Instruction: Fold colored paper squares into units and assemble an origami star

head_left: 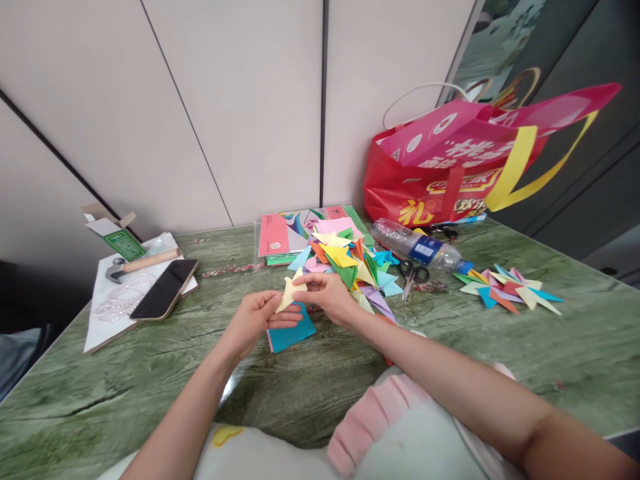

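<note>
Between my two hands is a small folded piece of pale yellow paper [289,293], held above the table. My left hand [257,317] pinches its lower left end between thumb and fingers. From the right, my right hand [327,293] grips its upper right side with the fingertips. Below them lies blue paper [295,331] with a pink edge showing under it. Just behind my right hand is a heap of folded paper pieces [345,257] in many colours, partly hidden by that hand.
Scissors [413,275] and a plastic bottle [425,247] lie right of the heap, near a folded paper star [510,287]. A red bag [415,177] stands behind. Paper packs [277,233] lie at the back. Leftward are a phone [165,290], a hammer [150,260] and a green box [123,243].
</note>
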Demonstrator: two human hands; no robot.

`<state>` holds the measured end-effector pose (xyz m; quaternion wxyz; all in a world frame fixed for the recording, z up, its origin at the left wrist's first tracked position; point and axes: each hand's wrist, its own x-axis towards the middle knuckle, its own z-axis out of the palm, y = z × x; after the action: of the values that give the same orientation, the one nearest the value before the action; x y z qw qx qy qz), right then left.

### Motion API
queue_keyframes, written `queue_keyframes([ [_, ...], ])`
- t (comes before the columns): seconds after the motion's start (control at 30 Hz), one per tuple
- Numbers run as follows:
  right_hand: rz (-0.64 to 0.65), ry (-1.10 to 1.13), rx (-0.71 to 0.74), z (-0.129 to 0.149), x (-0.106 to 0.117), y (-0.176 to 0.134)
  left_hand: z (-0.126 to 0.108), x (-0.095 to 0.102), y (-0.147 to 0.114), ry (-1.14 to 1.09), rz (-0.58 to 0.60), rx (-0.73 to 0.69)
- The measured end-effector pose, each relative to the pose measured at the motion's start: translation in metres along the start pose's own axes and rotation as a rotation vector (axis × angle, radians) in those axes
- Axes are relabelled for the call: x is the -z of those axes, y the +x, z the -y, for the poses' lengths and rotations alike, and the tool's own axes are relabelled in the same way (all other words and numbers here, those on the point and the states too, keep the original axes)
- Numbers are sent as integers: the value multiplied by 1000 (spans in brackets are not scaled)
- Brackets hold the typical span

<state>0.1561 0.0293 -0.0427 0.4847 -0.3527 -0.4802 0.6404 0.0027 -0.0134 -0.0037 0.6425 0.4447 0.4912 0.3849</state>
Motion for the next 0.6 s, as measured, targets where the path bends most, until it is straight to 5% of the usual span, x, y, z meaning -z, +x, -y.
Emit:
queue_keyframes([
  [0.6, -85, -20, -46, 4, -4, -3, 1, -5, -1, 82, 40, -25],
])
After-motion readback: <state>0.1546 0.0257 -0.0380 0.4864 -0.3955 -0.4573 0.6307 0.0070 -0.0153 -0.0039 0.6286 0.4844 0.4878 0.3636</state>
